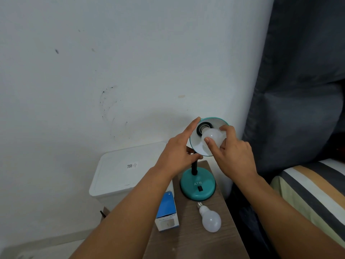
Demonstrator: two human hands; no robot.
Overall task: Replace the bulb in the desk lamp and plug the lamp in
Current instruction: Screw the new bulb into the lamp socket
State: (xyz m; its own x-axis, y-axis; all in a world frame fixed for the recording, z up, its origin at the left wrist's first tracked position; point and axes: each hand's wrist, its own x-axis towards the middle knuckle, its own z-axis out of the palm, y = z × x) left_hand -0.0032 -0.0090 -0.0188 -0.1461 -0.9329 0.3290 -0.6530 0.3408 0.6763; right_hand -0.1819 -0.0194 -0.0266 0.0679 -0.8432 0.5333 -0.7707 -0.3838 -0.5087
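A person's right hand [231, 152] pinches a white bulb [212, 140] with curled fingertips, its threaded neck angled up-left into the socket [203, 127] of a teal desk lamp [198, 186] — the left hand [179, 152] steadies the shade [196, 146], index finger straight along the rim; a second bulb [210, 218] lies on the table [196, 240] nearby

Right hand [233, 152] grips bulb [214, 136] in lamp shade [196, 144]; left hand [179, 148] steadies shade.
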